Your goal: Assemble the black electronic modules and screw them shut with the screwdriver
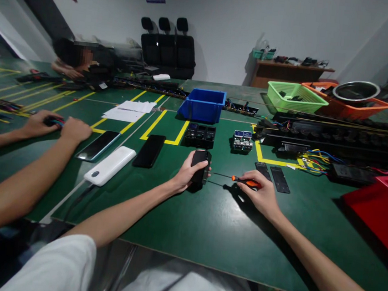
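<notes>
Over the green table, my left hand [187, 174] is closed round a small black box-shaped device [200, 168], with the thumb across its front. My right hand [260, 193] grips a screwdriver [245, 181] with an orange and black handle. Its thin shaft points left towards the device, and a gap shows between tip and device. Two flat black plates lie by my right hand; the nearer plate [280, 179] is in full view, the other partly behind my fingers. Beyond my hands sit a black module [200, 135] and a silver module [243, 141].
A white power bank [109, 165], a black phone [149, 151] and another phone [99, 145] lie left. A co-worker's hands [58, 127] hold wires at far left. A blue bin [203, 105] stands behind, a red bin [380, 209] at right. Wired black assemblies [318, 134] line the back right.
</notes>
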The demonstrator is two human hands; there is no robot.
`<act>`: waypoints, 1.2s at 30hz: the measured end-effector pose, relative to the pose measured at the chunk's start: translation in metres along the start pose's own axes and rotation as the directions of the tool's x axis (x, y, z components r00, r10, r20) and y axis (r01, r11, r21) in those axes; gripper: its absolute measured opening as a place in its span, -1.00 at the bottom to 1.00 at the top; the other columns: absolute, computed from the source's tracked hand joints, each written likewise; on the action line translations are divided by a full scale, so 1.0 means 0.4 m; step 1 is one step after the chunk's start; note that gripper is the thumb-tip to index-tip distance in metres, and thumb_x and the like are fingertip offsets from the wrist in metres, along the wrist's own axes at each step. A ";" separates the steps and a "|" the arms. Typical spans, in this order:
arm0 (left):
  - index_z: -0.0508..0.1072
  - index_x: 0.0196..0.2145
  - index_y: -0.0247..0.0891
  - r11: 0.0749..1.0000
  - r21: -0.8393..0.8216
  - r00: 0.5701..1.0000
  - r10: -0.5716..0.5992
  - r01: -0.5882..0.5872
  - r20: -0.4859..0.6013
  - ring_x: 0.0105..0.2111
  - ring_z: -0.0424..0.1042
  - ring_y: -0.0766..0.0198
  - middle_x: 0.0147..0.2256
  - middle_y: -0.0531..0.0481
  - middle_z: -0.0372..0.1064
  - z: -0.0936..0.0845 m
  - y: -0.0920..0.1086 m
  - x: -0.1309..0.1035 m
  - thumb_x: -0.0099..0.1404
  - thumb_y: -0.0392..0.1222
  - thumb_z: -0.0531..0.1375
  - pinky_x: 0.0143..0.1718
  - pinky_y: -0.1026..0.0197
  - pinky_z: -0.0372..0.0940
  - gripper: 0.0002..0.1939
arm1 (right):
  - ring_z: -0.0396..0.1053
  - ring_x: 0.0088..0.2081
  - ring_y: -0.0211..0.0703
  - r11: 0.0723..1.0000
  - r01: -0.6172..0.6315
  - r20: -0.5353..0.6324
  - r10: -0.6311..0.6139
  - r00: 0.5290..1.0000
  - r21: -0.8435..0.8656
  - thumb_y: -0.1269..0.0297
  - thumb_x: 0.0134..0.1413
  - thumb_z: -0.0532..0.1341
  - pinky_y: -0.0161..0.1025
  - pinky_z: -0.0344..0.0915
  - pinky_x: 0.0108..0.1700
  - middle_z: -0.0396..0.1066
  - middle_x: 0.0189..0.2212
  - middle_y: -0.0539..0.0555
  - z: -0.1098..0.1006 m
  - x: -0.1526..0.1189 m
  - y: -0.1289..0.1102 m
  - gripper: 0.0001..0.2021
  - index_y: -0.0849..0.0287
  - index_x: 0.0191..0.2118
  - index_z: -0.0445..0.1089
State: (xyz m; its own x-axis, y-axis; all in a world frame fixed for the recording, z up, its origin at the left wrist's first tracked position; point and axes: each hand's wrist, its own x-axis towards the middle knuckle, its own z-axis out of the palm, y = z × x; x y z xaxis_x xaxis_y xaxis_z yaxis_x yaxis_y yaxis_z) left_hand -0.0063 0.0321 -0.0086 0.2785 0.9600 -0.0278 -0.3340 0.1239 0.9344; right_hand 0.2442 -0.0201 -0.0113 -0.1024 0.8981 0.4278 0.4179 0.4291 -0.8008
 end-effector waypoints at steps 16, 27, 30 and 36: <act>0.17 0.10 -0.12 0.993 -0.037 0.994 -0.109 0.109 -0.012 -0.23 0.47 0.15 -0.12 -0.12 0.34 -0.006 0.033 0.014 0.17 -0.12 0.34 -0.26 0.09 0.46 -0.39 | 0.47 -0.24 -0.11 0.972 -0.234 0.135 0.228 0.964 0.026 0.26 0.15 0.25 -0.22 0.38 -0.21 0.48 -0.27 0.10 0.006 0.005 -0.001 -0.87 0.14 -0.20 0.46; 0.14 0.13 -0.12 0.995 -0.002 0.995 -0.098 0.098 0.015 -0.22 0.48 0.14 -0.09 -0.15 0.34 -0.014 0.026 0.016 0.18 -0.13 0.33 -0.23 0.12 0.44 -0.37 | 0.42 -0.15 -0.07 1.000 -0.014 0.098 0.011 0.995 0.025 0.47 0.07 0.29 -0.10 0.33 -0.11 0.50 -0.24 0.09 -0.007 0.012 0.004 -0.82 0.09 -0.20 0.48; 0.14 0.13 -0.13 0.995 0.001 0.995 -0.097 0.097 0.010 -0.22 0.47 0.15 -0.10 -0.15 0.34 -0.013 0.025 0.015 0.19 -0.13 0.33 -0.21 0.11 0.44 -0.37 | 0.42 -0.16 -0.06 0.999 0.031 0.086 -0.032 0.996 0.007 0.48 0.06 0.29 -0.08 0.33 -0.12 0.51 -0.23 0.09 -0.008 0.015 0.001 -0.83 0.09 -0.23 0.48; 0.14 0.13 -0.14 0.997 -0.005 0.997 -0.071 0.071 0.014 -0.20 0.46 0.17 -0.09 -0.14 0.34 -0.010 0.025 0.014 0.18 -0.14 0.33 -0.20 0.11 0.44 -0.36 | 0.42 -0.18 -0.06 0.997 0.071 0.085 -0.069 0.994 -0.025 0.47 0.07 0.28 -0.06 0.32 -0.12 0.51 -0.24 0.10 -0.009 0.019 -0.008 -0.86 0.10 -0.25 0.48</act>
State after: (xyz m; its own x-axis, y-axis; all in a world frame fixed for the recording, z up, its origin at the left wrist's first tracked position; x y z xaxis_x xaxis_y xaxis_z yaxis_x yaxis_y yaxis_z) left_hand -0.0118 0.0397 -0.0010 0.3138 0.9453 -0.0888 -0.3177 0.1927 0.9284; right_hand 0.2453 -0.0152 -0.0040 -0.2076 0.8712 0.4448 0.4317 0.4896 -0.7576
